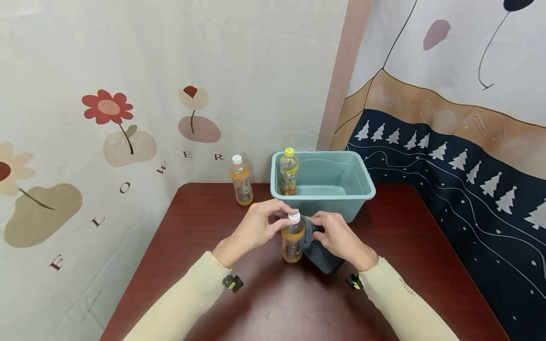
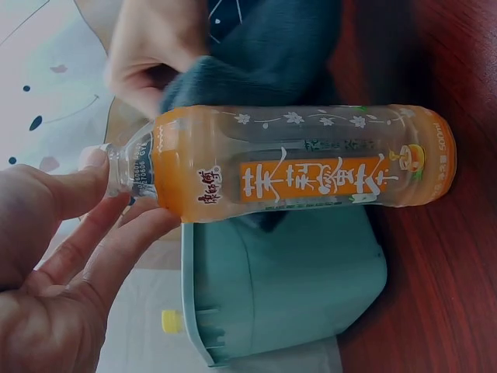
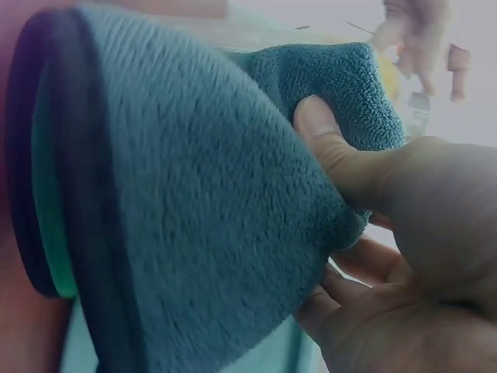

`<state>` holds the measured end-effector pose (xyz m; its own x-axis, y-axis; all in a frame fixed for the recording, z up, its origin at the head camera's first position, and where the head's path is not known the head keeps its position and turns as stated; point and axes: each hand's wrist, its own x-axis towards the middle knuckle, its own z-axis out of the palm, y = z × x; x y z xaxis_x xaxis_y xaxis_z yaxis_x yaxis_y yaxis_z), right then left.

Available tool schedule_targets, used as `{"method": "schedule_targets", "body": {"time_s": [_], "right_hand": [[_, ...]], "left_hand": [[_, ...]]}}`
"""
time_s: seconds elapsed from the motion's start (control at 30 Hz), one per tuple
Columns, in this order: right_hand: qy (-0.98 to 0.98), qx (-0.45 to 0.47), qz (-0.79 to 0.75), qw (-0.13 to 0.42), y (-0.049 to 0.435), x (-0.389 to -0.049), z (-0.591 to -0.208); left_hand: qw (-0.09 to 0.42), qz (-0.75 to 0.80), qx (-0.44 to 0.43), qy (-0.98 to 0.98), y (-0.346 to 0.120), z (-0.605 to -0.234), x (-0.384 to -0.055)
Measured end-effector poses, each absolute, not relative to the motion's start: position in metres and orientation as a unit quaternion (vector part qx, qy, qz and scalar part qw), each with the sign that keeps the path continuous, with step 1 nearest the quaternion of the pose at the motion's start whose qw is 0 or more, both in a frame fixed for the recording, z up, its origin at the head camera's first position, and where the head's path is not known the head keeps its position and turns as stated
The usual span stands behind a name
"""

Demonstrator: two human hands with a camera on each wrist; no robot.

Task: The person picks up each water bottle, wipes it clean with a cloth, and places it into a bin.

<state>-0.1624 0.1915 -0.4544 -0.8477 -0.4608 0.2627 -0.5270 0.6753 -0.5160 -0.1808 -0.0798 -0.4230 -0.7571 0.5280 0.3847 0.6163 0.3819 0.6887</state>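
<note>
An upright bottle (image 1: 292,246) with an orange label and a white cap stands on the table in front of the bin. My left hand (image 1: 260,221) pinches it at the cap and neck between thumb and fingers. In the left wrist view the bottle (image 2: 311,159) shows its printed label, with little liquid visible. My right hand (image 1: 341,239) grips a bunched dark grey-blue cloth (image 1: 322,255) against the bottle's right side. The cloth (image 3: 202,186) has a dark edging and hangs down from between thumb and fingers in the right wrist view.
Behind the hands stands a light blue-green bin (image 1: 337,203), with a yellow-capped bottle (image 1: 288,175) upright in its left end. Another white-capped bottle (image 1: 241,182) stands left of the bin. The dark red tabletop (image 1: 192,222) meets a printed curtain (image 1: 256,71) at the back.
</note>
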Motion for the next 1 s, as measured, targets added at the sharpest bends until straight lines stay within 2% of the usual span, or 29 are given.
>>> {"method": "schedule_targets", "body": {"time_s": [0.37,1.0], "right_hand": [[-0.897,0.272,0.337,0.089,0.182,-0.157,-0.423],[-0.913,0.266,0.304,0.052,0.187,-0.155,-0.438]], "left_hand": [[0.053,-0.430,-0.340,-0.835,-0.081,-0.420,-0.179],[0.057,-0.428,-0.348,-0.832,-0.080,-0.422,-0.178]]}}
